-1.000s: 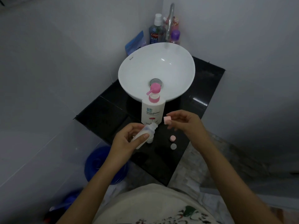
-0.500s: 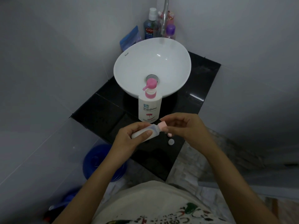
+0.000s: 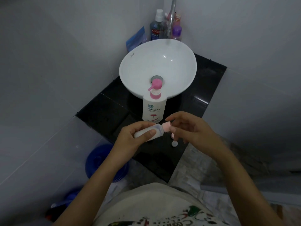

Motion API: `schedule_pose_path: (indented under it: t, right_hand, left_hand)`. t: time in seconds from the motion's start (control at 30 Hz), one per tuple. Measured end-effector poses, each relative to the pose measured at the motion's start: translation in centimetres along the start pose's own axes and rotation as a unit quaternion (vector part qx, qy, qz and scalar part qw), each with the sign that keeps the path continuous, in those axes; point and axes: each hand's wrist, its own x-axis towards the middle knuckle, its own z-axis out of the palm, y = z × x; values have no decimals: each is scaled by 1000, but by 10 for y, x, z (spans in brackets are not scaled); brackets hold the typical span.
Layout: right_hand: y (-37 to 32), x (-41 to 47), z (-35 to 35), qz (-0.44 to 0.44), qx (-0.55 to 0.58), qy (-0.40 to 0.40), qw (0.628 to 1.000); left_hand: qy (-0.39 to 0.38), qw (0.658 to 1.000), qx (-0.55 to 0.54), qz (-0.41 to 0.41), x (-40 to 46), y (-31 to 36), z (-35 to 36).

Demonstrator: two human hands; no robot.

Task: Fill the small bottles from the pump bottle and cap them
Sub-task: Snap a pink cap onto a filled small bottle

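My left hand point(image 3: 132, 137) grips a small white bottle point(image 3: 152, 130), held nearly flat with its neck pointing right. A pink cap point(image 3: 167, 126) sits on that neck, and the fingers of my right hand point(image 3: 189, 128) close around it. Just behind stands the white pump bottle point(image 3: 154, 110) with a pink pump head, on the black counter point(image 3: 107, 115). Two more small bottles stand on the counter below my right hand: one with a pink cap point(image 3: 172, 136), mostly hidden, and one with a white cap point(image 3: 174, 143).
A white basin point(image 3: 138, 66) sits behind the pump bottle, with a tap point(image 3: 171, 13) and several toiletry bottles point(image 3: 157, 28) in the corner. A blue bucket point(image 3: 99, 160) stands on the floor left of the counter. Walls close in on both sides.
My right hand brought the pink cap from beside the bottle onto its neck. My left hand tipped the small bottle flatter. Both hands shifted slightly toward me.
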Motion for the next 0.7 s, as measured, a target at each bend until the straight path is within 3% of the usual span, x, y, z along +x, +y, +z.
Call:
schedule_pose_path:
  t: [0.23, 0.4, 0.6, 0.7]
  right_hand:
    - [1, -3, 9, 19, -58, 89, 994]
    - [5, -7, -1, -27, 5, 10, 1000]
    - [3, -10, 11, -8, -51, 99, 994]
    - [2, -12, 7, -21, -25, 68, 997]
  left_hand:
    - [-13, 1000, 15, 2, -2, 5, 4]
    - [-4, 1000, 8, -1, -3, 8, 3]
    - [-10, 1000, 1, 0, -5, 10, 6]
    - [-12, 1000, 0, -1, -5, 10, 7]
